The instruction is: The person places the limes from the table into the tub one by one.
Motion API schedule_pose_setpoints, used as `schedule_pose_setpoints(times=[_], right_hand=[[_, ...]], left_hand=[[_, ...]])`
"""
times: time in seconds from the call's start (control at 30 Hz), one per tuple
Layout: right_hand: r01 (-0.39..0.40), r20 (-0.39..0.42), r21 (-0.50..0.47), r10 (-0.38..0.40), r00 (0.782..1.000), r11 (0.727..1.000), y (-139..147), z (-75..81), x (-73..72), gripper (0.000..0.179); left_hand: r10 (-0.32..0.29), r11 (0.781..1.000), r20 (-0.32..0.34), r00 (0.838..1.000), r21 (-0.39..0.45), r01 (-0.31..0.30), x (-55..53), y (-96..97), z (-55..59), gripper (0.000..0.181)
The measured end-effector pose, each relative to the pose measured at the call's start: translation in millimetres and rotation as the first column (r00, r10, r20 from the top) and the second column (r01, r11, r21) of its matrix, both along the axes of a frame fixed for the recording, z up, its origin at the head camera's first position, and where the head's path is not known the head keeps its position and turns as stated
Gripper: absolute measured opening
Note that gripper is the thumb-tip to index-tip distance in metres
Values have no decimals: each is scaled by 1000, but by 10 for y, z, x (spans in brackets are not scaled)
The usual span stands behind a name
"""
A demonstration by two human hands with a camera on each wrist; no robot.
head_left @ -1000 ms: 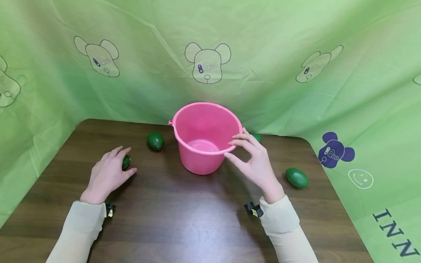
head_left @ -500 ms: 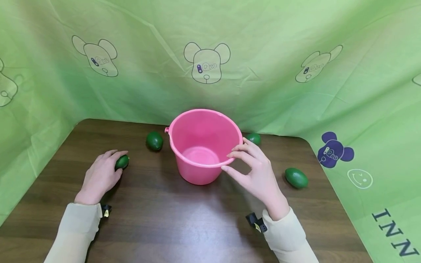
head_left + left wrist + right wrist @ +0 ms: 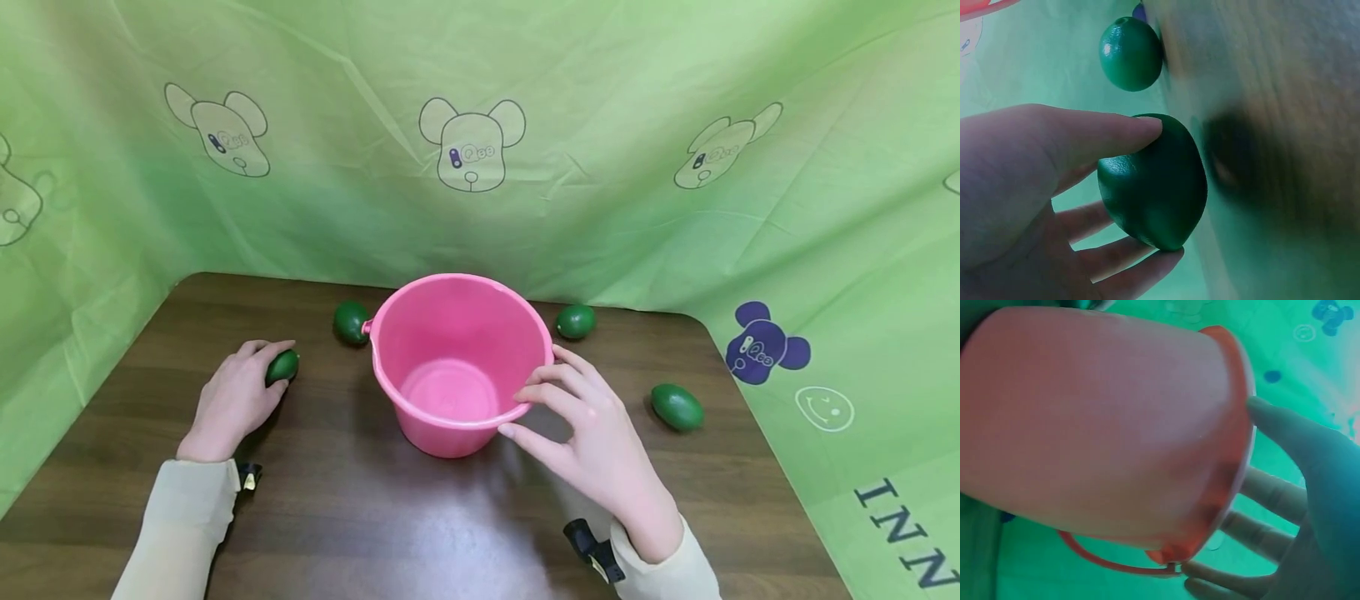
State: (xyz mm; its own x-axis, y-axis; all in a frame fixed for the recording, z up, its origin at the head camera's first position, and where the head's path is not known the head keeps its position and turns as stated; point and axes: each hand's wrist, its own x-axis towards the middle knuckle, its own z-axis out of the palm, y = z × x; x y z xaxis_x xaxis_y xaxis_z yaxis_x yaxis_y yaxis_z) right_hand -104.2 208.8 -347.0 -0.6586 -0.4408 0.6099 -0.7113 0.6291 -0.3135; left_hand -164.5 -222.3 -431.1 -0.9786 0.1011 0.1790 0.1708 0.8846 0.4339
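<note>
The pink bucket [image 3: 457, 329] has come nearer the person across the tabletop [image 3: 315, 533], its rim pinched in the right hand [image 3: 600, 442]. The left hand [image 3: 236, 404] curls its fingers round a green fruit [image 3: 1160, 194] at the tabletop's left. Apparently a positioning-and-grasping step; the next move likely needs both holds secure.

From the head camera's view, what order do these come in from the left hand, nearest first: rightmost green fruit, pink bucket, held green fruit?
1. Held green fruit: in the left hand.
2. Pink bucket: middle of the table.
3. Rightmost green fruit: table's right side.
</note>
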Motion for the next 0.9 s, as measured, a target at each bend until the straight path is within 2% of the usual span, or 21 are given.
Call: schedule_pose_setpoints(times=[0.17, 0.33, 0.43, 0.53, 0.67, 0.9], right_hand=[[13, 20, 53, -14, 1000, 999, -18, 51, 101, 28], [57, 41, 125, -63, 997, 990, -41, 116, 236, 30], [56, 50, 155, -64, 997, 986, -51, 156, 301, 31], [30, 72, 172, -43, 997, 985, -47, 197, 356, 30], [-16, 112, 175, -3, 994, 985, -25, 243, 398, 30], [-54, 173, 110, 34, 984, 992, 57, 243, 311, 47]], left_hand=[[10, 999, -84, 996, 37, -7, -15, 27, 19, 54], [28, 997, -156, 987, 73, -16, -51, 65, 88, 55], [42, 995, -195, 980, 98, -24, -80, 96, 134, 56], [47, 992, -252, 967, 123, -17, -109, 137, 189, 56], [55, 986, -334, 941, 164, 1, -145, 195, 269, 56], [74, 971, -434, 898, 238, 35, -156, 283, 375, 58]])
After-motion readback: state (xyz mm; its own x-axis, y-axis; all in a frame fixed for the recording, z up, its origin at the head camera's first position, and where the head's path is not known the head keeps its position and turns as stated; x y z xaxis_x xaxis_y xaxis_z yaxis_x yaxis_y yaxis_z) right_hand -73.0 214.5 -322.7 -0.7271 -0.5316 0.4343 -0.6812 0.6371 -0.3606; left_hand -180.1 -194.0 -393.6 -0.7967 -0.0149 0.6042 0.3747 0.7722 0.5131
